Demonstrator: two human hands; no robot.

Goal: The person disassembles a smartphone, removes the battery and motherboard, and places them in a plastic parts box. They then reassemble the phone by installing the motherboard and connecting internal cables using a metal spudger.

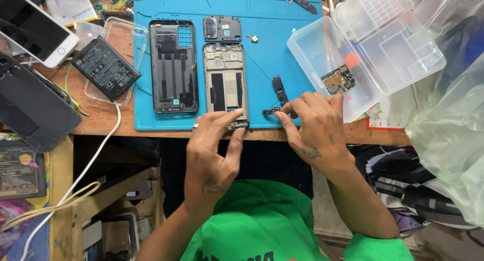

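The left hand (214,140) pins the frame's (225,82) bottom edge to the mat (262,19), steadying it; right hand (315,127) fingers pinch a small board (271,111) beside it.

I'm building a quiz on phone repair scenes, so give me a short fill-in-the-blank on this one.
1. The phone frame lies on a ___ mat.
2. The left hand touches the frame's ___ end.
3. The right hand pinches a small ___ part.
4. The battery rests on a clear ___.

Missing words: blue; bottom; black; case
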